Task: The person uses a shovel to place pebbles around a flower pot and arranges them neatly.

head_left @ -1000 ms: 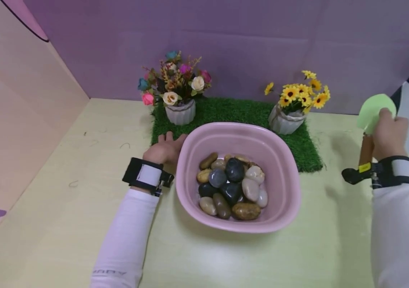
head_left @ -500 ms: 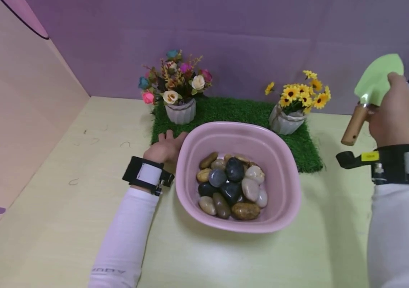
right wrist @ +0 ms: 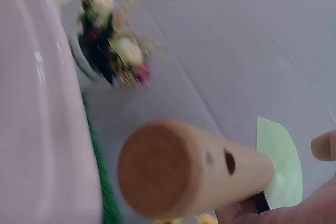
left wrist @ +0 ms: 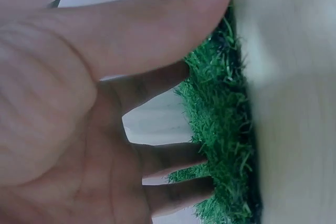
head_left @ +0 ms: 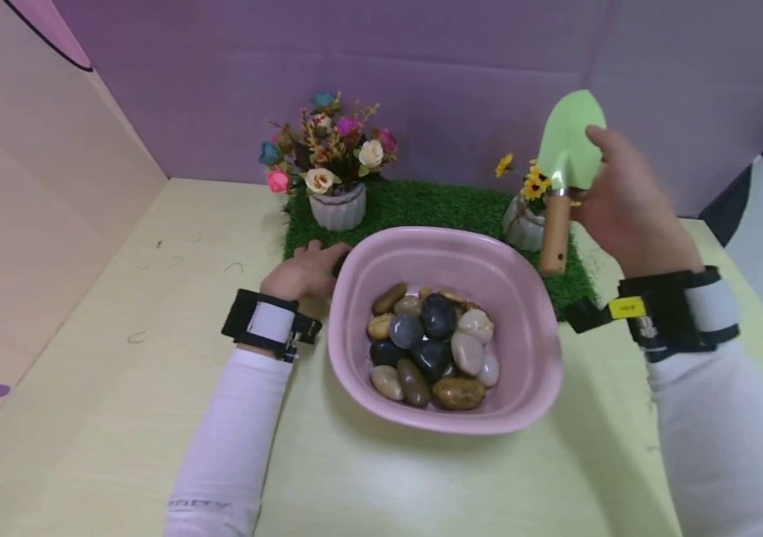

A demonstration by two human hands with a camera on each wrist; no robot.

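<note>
In the head view my right hand (head_left: pixel 632 201) holds a garden trowel (head_left: pixel 556 235) near the neck, its light green blade pointing up and away and its wooden handle hanging down. The right wrist view shows the handle's butt end (right wrist: pixel 157 169) close up. My left hand (head_left: pixel 303 270) rests beside the left wall of a pink basin (head_left: pixel 444 242), its fingers spread and extended at the edge of the green grass mat (left wrist: pixel 220 114). Wet pebbles (head_left: pixel 431 358), black, brown and white, lie in the basin. Part of the left hand's fingertips is hidden by the grass.
A white pot of mixed flowers (head_left: pixel 337 209) stands on the mat behind the basin. At right, a pot with yellow flowers (head_left: pixel 522 224) is partly covered by the trowel and hand. Behind rises a purple backdrop (head_left: pixel 448 112). The pale tabletop (head_left: pixel 388 485) spreads in front.
My right hand has lifted the trowel up from the right side and moved it leftward, in front of the yellow flowers. The left hand has shifted only slightly; the basin stays put.
</note>
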